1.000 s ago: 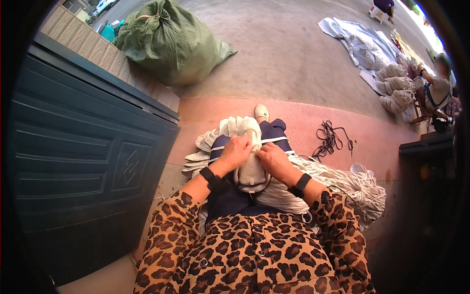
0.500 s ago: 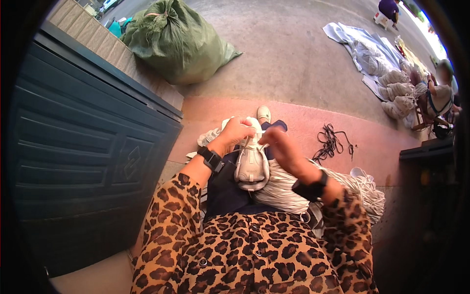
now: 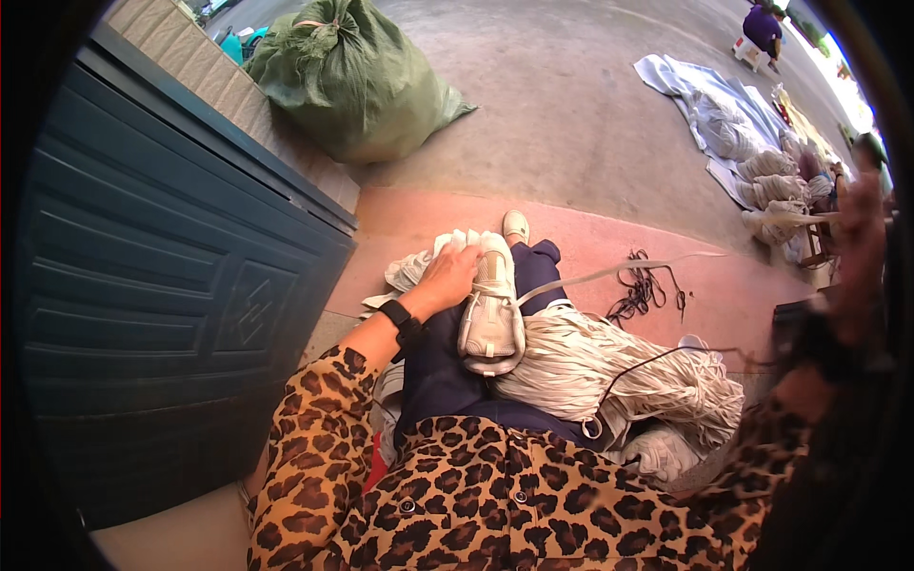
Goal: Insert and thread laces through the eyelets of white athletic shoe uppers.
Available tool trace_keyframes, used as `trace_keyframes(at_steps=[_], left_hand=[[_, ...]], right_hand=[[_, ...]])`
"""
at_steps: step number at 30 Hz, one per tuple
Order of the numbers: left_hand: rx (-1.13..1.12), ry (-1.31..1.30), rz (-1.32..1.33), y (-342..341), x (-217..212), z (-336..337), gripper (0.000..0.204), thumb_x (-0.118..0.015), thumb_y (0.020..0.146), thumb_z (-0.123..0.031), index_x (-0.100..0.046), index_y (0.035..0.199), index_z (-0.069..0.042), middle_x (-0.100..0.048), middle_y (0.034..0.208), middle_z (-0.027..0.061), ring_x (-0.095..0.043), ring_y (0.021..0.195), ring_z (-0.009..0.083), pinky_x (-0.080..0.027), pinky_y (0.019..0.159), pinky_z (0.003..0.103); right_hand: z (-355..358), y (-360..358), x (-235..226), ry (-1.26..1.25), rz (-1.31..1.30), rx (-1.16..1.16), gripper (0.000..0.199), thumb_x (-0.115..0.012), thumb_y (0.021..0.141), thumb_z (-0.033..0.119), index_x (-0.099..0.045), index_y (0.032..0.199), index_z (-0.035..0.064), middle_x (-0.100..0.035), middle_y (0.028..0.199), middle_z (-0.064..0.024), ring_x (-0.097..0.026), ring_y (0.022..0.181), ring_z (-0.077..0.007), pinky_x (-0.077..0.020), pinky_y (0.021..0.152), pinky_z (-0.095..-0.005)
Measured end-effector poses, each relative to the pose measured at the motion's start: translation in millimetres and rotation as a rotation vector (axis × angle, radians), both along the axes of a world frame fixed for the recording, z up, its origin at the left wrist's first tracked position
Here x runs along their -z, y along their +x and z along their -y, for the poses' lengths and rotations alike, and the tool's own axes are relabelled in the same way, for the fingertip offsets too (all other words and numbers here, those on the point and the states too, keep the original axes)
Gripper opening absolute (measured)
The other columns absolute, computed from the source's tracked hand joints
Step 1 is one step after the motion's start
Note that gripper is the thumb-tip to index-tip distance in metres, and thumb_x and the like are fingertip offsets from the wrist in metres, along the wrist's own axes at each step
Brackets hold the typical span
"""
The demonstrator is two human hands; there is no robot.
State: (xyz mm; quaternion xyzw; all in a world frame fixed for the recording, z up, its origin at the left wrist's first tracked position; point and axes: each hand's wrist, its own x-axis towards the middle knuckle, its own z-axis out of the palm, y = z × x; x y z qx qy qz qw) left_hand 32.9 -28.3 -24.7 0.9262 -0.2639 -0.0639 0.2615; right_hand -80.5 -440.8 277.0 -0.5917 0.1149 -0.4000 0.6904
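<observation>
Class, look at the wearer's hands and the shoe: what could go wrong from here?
The pale lace runs from the shoe toward the blurred right hand; a hard tug might shift the shoe, with only the left hand beside it. The lace might also snag on the bundle of pale strands next to the shoe.

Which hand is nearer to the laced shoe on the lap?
Left: the left hand is at the left side of the shoe; the right hand is far to its right.
</observation>
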Motion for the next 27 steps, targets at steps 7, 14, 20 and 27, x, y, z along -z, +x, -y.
trace_keyframes(at_steps=[7, 14, 20, 27], left_hand=[[0.016, -0.165, -0.31, -12, -6, -9, 0.028, -0.054, 0.076, -0.004, -0.053, 0.104, -0.002, -0.06, 0.076, 0.0088, -0.056, 0.072, 0.0212, -0.045, 0.068, 0.029], [-0.029, -0.31, -0.621, -16, -6, -26, 0.018, -0.055, 0.079, -0.011, -0.057, 0.093, 0.0, -0.059, 0.076, 0.0043, -0.054, 0.067, 0.0113, -0.044, 0.062, 0.025], [0.143, -0.177, -0.195, -26, 6, -29, 0.016, -0.056, 0.08, -0.014, -0.061, 0.085, 0.0, -0.06, 0.074, 0.0178, -0.06, 0.072, 0.0281, -0.046, 0.065, 0.034], [0.042, 0.059, 0.101, -44, -4, -21, 0.011, -0.047, 0.08, -0.008, -0.052, 0.075, 0.0, -0.056, 0.068, 0.0203, -0.056, 0.07, 0.0358, -0.045, 0.063, 0.044]], right_hand=[[-224, 26, 256, -0.787, -0.727, -0.928, 0.02, -0.062, 0.075, 0.021, -0.064, 0.085, 0.004, -0.063, 0.072, -0.014, -0.062, 0.07, -0.027, -0.0486, 0.064, -0.0342], [-282, 21, 301, -1.079, -0.646, -0.578, 0.014, -0.058, 0.071, 0.017, -0.059, 0.072, 0.0036, -0.06, 0.07, -0.0136, -0.06, 0.068, -0.0303, -0.0471, 0.06, -0.0409], [-290, 27, 307, -1.546, -0.579, -0.471, 0.01, -0.053, 0.075, 0.014, -0.057, 0.073, 0.0061, -0.06, 0.07, -0.0099, -0.06, 0.072, -0.0222, -0.043, 0.054, -0.0371], [-271, 30, 270, -1.571, -0.689, -0.966, 0.019, -0.045, 0.08, 0.013, -0.061, 0.073, 0.0041, -0.06, 0.07, -0.012, -0.061, 0.062, -0.0255, -0.0463, 0.054, -0.0352]])
